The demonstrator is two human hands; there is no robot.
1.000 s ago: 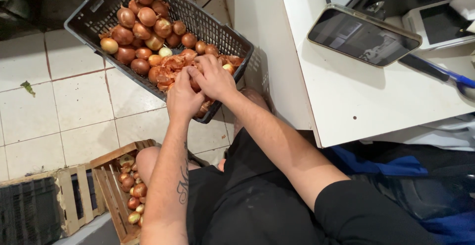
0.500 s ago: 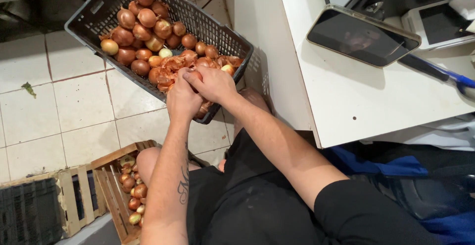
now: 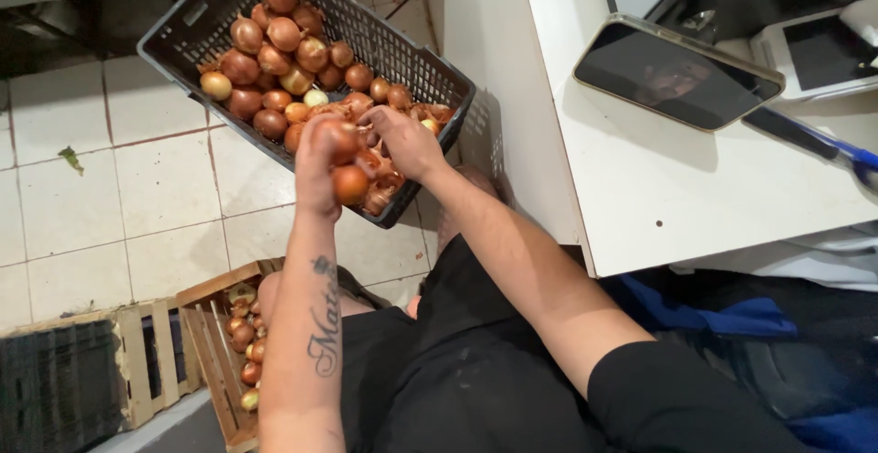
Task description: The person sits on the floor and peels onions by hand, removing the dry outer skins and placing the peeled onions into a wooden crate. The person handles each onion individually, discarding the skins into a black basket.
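Grips two brown onions (image 3: 350, 183) with the left hand (image 3: 315, 165), fingers wrapped around them, one onion above the other against the palm. Holds this hand raised just over the near corner of the dark grey plastic crate (image 3: 183, 28). Reaches with the right hand (image 3: 407, 142) into the same corner, fingers curled down among the loose onions (image 3: 274, 60) and dry skins; cannot tell if closed on one onion or only touching. Keeps both hands close together, almost touching.

For doing this well, probably best to cup the palm under the lower onion and not only squeeze from the sides, because the dry skin looks slippery. Better also to take the next onion by its body, not by the loose peel. Careful with the crate: stands tilted, so a push on the pile could make onions roll.

Left forearm nearly straight up in the view, tattooed inner side turned to the camera, wrist bent a little forward. Right forearm coming diagonally from the lower right, wrist bent down into the crate.

Further out: a wooden box (image 3: 215, 343) with a few small onions near the knees, tiled floor (image 3: 82, 197), a white counter (image 3: 658, 206) on the right with a dark-screened phone (image 3: 677, 74).
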